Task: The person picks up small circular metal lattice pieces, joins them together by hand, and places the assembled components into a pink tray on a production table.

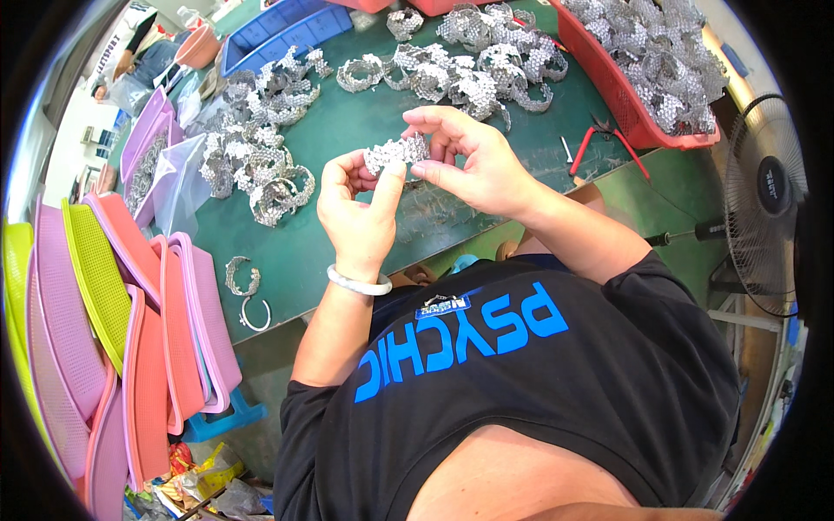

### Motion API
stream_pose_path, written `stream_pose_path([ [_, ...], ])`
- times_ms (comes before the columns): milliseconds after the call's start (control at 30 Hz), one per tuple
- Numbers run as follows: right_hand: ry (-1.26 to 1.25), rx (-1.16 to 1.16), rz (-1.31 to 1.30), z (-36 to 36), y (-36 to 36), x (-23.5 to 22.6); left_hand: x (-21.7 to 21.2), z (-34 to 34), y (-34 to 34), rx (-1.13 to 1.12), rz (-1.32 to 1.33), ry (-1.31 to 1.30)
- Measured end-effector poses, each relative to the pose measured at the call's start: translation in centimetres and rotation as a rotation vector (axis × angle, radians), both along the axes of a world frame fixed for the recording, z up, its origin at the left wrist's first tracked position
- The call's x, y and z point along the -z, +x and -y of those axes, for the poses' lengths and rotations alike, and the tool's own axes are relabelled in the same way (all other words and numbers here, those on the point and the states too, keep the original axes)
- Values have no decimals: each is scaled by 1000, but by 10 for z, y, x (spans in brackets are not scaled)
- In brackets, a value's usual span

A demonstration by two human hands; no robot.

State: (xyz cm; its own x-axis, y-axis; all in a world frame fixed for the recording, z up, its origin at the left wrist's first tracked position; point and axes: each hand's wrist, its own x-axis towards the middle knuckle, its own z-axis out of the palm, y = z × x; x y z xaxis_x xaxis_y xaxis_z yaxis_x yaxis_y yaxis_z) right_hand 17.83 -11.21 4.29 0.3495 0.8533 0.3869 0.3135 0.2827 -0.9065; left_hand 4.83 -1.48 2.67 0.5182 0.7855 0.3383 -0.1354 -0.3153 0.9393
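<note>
A silver cuff-like band [395, 156] of small scale-like metal pieces is held up above the near edge of the green table. Its left end is pinched between the thumb and fingers of my left hand [358, 213]. My right hand [482, 165] curves around the other end, thumb and fingertips at the metal. Beyond my hands lies a loose group of similar silver bands [469, 74], and another pile of bands [256, 148] is to the left. One silver band [243, 275] and a plain pale ring [255, 314] lie by the table's left front corner.
Red-handled pliers [599, 143] lie near a red basket [643, 113] heaped with bands. A fan [769, 187] stands at the right. Stacked coloured baskets [143, 347] crowd the left side. At the back are a blue tray [287, 39] and a purple basket [148, 135].
</note>
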Motion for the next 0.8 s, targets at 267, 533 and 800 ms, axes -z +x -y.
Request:
stream_pose_path([
  [267,-57,-55,49,-9,5,-8,4,-8,0,-9,98,-4],
  [533,-38,-138,58,-23,13,-7,5,-15,-3,7,109,-6],
  [800,-133,-111,91,-27,30,-21,16,-15,-20,-77,-17,126],
])
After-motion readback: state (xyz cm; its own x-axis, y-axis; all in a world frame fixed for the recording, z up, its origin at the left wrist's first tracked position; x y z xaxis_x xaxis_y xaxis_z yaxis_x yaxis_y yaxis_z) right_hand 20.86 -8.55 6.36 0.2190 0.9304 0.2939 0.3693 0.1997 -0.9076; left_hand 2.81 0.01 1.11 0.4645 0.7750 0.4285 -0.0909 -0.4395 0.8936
